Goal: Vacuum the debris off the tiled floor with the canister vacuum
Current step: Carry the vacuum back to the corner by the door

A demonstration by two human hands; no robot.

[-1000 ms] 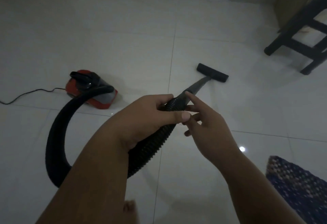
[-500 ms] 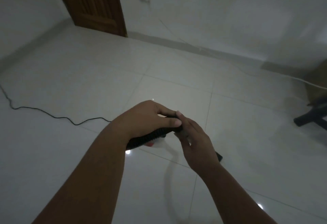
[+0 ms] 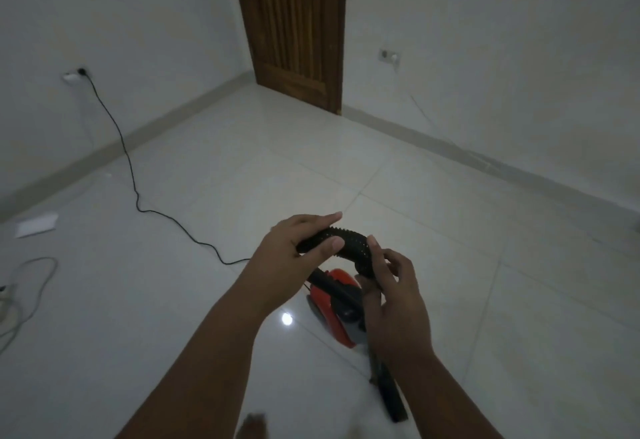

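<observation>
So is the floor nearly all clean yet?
Not yet. Done: the black cord is plugged into the white wall socket. In hand: the left hand and right hand hold the black ribbed hose above the red canister vacuum. Left: a white paper scrap lies on the tiled floor, away from the black floor nozzle.

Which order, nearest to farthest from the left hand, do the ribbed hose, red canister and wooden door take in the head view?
1. The ribbed hose: gripped in the left hand itself.
2. The red canister: on the floor, just below and to the right.
3. The wooden door: in the far corner, beyond both.
</observation>
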